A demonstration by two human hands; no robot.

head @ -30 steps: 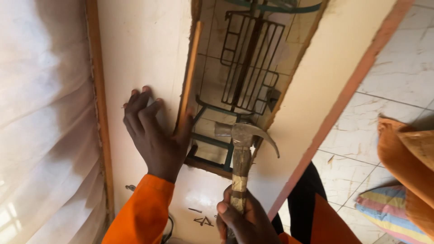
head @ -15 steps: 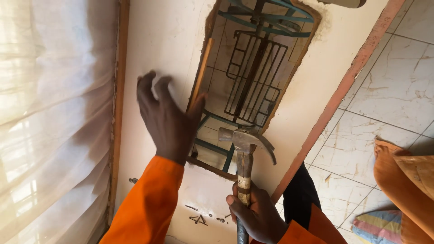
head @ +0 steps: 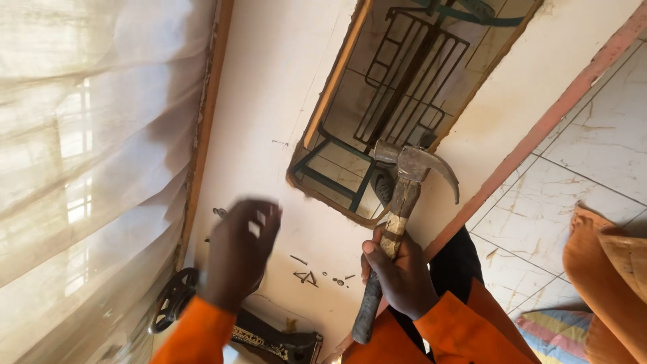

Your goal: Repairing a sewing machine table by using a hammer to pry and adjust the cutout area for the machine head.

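Head view, looking steeply along a cream wall (head: 269,121). The right hand (head: 399,276) is closed firmly around the wooden handle of a claw hammer (head: 403,195), gripping at mid-shaft rather than at the dark rubber end, which gives closer control of the head. The hammer stands nearly upright, its steel head level with the lower edge of a framed opening in the wall (head: 404,101), the claw curving away toward the tiled floor (head: 573,195). Behind the opening a metal grille (head: 411,81) and green bars show.

The left hand (head: 239,253) is raised before the wall, clear of the hammer and blurred by motion. Its fingers appear loosely curled; whether it pinches anything small I cannot tell. It is not pressed against the wall in this frame.

Several small nails (head: 310,275) lie scattered against the wall surface just between the two hands, within easy reach of either. Both forearms wear orange sleeves (head: 465,323).

A sheer white curtain (head: 87,168) hangs at the left, beside a wooden frame strip. Below the left hand a black hand-wheel (head: 174,298) and the dark body of a sewing machine (head: 276,340) are partly visible. An orange cloth (head: 606,269) sits at the right edge.
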